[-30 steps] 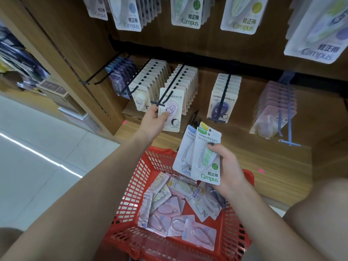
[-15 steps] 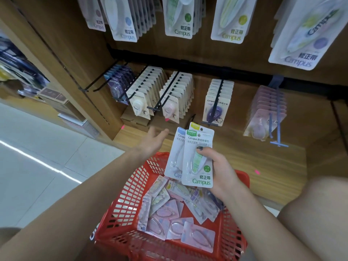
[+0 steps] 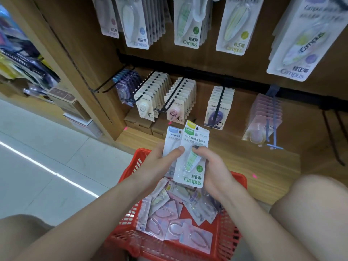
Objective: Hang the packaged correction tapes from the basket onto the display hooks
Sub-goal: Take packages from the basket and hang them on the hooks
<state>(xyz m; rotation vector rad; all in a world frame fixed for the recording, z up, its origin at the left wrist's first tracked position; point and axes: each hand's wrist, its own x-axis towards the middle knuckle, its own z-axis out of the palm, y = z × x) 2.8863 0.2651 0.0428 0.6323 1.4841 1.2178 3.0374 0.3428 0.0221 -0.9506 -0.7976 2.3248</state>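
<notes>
Both hands hold a small stack of Campus correction tape packs over the red basket (image 3: 230,240). My right hand (image 3: 214,170) grips the front green-labelled pack (image 3: 192,159) with its thumb on the blister. My left hand (image 3: 158,162) grips the blue-labelled pack (image 3: 172,137) behind it, thumb pressed on the green pack's left edge. Several more packs (image 3: 175,221), mostly pink, lie loose in the basket. Display hooks (image 3: 170,101) on the wooden panel above carry rows of hung packs.
An upper row of larger Campus packs (image 3: 188,25) hangs overhead. A wooden shelf ledge (image 3: 263,166) runs behind the basket. Empty black hooks (image 3: 105,85) stick out at the left, others at the far right (image 3: 333,140). Tiled floor (image 3: 47,166) lies to the left; my knees flank the basket.
My left hand let go of the pink pack on the hook, dropped back and now grips the packs held by my right hand. The view tilted down slightly.
</notes>
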